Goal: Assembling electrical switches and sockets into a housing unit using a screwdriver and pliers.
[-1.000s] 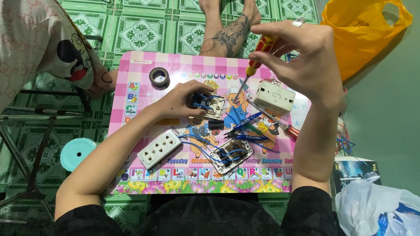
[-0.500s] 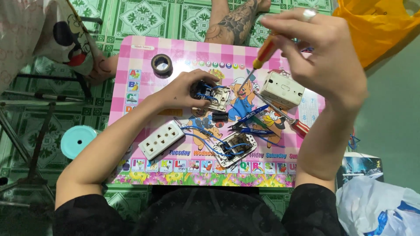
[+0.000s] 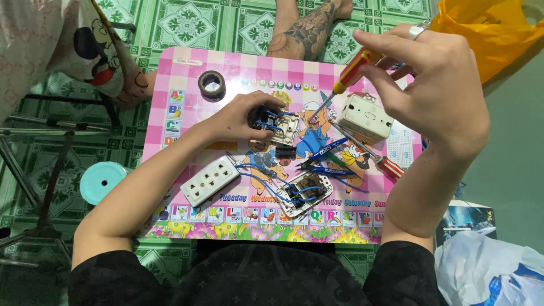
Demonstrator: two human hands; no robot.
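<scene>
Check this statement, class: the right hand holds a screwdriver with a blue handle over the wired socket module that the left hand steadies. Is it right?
Not quite. In the head view, the screwdriver in the right hand has a red and yellow handle, not blue. The left hand does steady the wired socket module.

I see a switch module [image 3: 276, 123], white-framed with a dark body and blue wires [image 3: 266, 184] at its back, lying tilted on the pink worktop [image 3: 238, 73] and pinned under my left hand [image 3: 241, 116]. My right hand [image 3: 430, 93] pinches a screwdriver [image 3: 347, 79] with a red-and-yellow handle; it slants down-left, its metal tip just beside the module's upper right edge.
</scene>
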